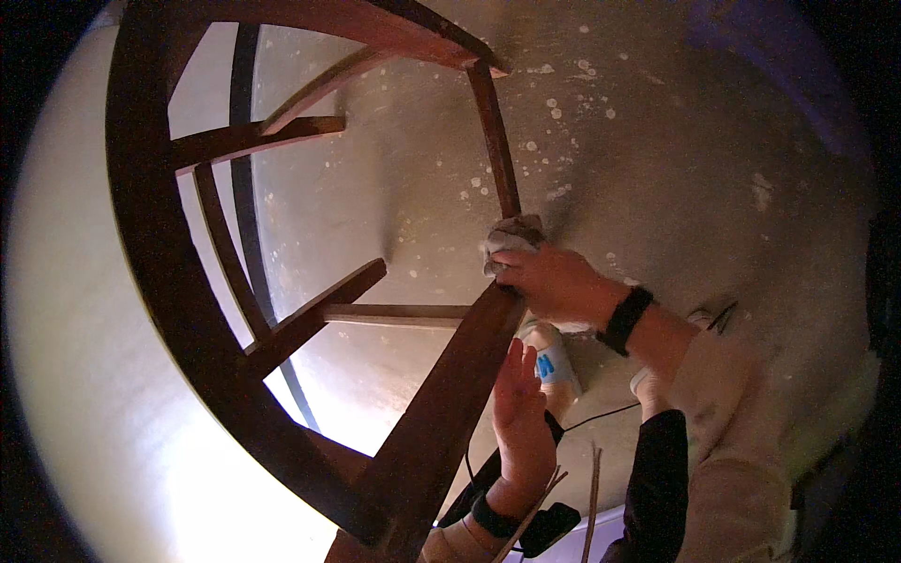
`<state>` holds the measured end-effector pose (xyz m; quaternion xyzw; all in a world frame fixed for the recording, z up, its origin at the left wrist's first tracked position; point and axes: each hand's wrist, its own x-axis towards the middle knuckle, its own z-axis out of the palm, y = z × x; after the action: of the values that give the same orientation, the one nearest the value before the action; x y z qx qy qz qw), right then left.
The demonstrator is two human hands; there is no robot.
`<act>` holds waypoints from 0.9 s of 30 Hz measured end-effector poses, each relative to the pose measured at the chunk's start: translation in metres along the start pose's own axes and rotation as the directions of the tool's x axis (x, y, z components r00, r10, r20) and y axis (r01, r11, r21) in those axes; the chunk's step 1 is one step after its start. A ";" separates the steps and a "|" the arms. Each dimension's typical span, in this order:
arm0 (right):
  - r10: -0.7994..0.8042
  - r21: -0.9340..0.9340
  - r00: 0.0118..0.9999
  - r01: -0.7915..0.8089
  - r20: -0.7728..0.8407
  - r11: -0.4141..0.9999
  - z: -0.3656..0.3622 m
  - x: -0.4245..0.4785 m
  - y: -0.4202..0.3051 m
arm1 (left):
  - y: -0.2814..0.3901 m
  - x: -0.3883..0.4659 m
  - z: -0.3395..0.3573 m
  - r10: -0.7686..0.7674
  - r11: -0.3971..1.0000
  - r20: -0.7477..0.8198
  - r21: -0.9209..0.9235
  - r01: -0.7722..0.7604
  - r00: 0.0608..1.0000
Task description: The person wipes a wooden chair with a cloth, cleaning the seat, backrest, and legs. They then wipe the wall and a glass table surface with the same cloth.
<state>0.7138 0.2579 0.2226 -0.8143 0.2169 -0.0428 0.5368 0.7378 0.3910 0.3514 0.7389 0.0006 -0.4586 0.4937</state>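
Observation:
A dark wooden furniture frame (pixel 436 380), perhaps a chair or stool, stands before me with its legs and rails showing. My right hand (pixel 563 278) is closed around a crumpled pale cloth (pixel 510 243). It presses the cloth against the end of the nearest leg, where a thin stretcher (pixel 496 134) meets it. Lower down, my left hand (pixel 521 408) rests along the side of that same leg, fingers extended, with nothing seen in it. Its thumb is hidden. Each wrist wears a black band.
Below lies a worn floor (pixel 633 197) spotted with pale paint marks. My feet, one in a light slipper with a blue mark (pixel 552 362), are under my arms. A thin black cable (pixel 602 416) and thin brown cords (pixel 593 492) hang near them. Bright light glares at lower left.

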 end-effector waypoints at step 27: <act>-0.691 -0.861 0.584 -0.026 -0.426 0.509 -0.144 0.140 -0.017 | 0.000 0.003 -0.020 0.119 0.842 0.195 0.500 -0.203 0.973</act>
<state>0.8014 0.0844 0.2758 -0.8960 0.2261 -0.3793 -0.0465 0.7530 0.4045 0.3513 0.8031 -0.2235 -0.4552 0.3127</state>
